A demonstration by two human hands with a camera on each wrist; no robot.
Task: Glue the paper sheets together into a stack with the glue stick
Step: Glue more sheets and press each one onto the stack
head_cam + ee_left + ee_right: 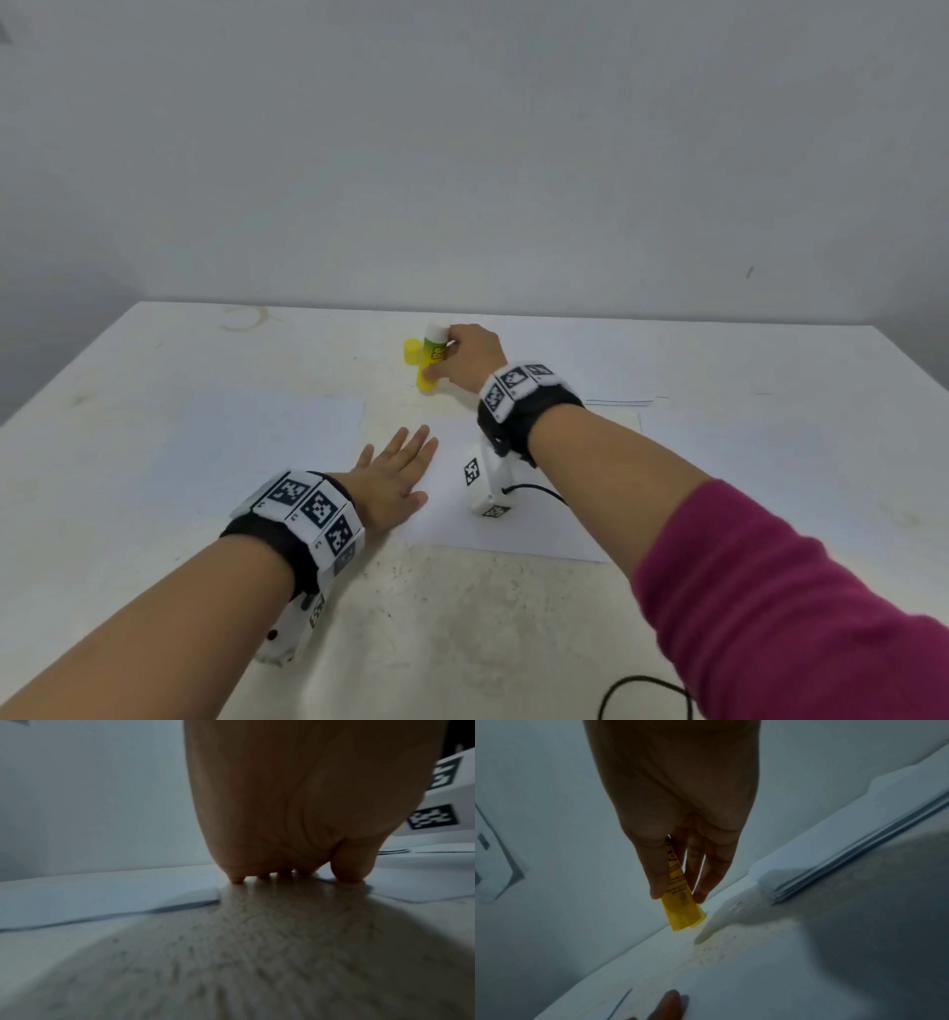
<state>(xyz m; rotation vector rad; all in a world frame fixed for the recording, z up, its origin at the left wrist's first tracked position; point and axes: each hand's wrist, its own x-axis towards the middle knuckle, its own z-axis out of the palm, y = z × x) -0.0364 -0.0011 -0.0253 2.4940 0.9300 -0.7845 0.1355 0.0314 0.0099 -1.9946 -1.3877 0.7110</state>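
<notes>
A yellow glue stick (430, 362) stands uncapped on the table, its white tip up and leaning a little. My right hand (454, 360) grips its barrel between thumb and fingers; in the right wrist view the glue stick (680, 906) shows between those fingers (713, 866). Its yellow cap (412, 351) stands just left of it. One white sheet (257, 442) lies at the left, another sheet (513, 493) in the middle under my right forearm. My left hand (403, 465) lies flat with straight fingers at the middle sheet's left edge, holding nothing.
A stack of white sheets (719, 370) lies at the back right, its edge (859, 852) close to the glue stick. A black cable (642, 694) curls near the table's front edge. A grey wall rises behind the table.
</notes>
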